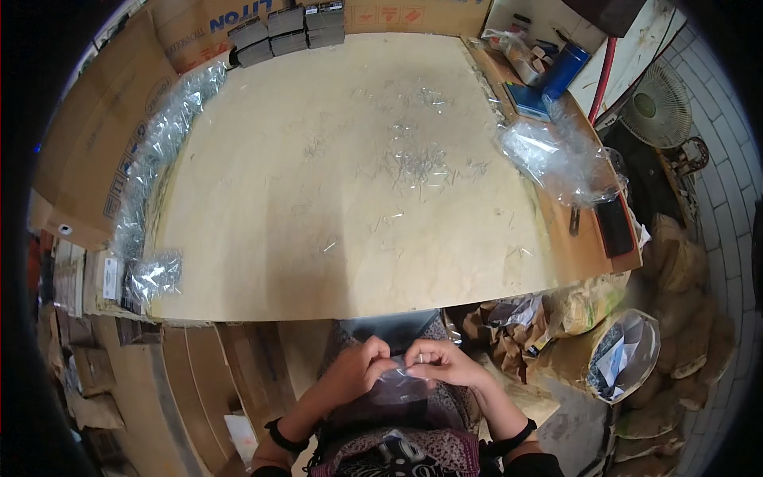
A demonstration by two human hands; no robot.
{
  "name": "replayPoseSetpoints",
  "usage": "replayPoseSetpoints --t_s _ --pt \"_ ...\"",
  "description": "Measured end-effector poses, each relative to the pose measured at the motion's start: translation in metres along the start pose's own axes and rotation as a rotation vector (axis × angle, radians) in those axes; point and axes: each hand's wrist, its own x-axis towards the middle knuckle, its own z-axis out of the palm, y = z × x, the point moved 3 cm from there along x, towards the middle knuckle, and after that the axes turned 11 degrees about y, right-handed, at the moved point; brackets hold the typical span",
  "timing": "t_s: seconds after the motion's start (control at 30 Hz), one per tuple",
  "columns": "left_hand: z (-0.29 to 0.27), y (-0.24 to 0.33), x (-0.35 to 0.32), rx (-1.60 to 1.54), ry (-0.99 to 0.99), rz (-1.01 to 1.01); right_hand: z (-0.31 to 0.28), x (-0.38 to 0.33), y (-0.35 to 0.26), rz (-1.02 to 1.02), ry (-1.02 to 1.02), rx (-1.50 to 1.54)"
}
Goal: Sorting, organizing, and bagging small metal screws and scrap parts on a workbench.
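Both hands are together over my lap, just below the near edge of the table (262,314). My left hand (362,370) has its fingers closed on a small transparent plastic bag (397,387). From the other side my right hand (442,364), with a ring on one finger, pinches the same bag near its top. What the bag holds, if anything, I cannot make out. Out on the pale tabletop lies a loose scatter of small thin metal pieces (417,164), like pins or nails. A grey flat surface (389,324) shows beneath the table edge, beyond my hands.
Filled transparent packets (147,179) line the left edge. Dark stacked packs (269,33) stand at the back. On the right ledge are a plastic bag (548,155), a phone (615,226) and a blue cylinder (566,67). An open sack (624,358) and a fan (656,105) stand right.
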Motion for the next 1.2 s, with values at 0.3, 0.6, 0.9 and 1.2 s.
replayPoseSetpoints --t_s 0.3,0.6,0.9,1.2 --pt "0.013 -0.074 -0.021 0.166 -0.383 -0.083 -0.014 -0.001 0.068 -0.271 0.146 -0.867" --pt "0.047 -0.13 -0.04 0.071 0.027 -0.051 -0.009 0.01 0.074 -0.582 0.958 -0.707" --pt "0.037 -0.093 -0.029 0.112 0.148 0.343 -0.055 0.137 -0.135 -0.88 0.829 -1.461" --pt "0.029 -0.082 -0.031 -0.045 0.222 0.17 -0.039 0.14 -0.114 -0.789 0.416 -1.59"
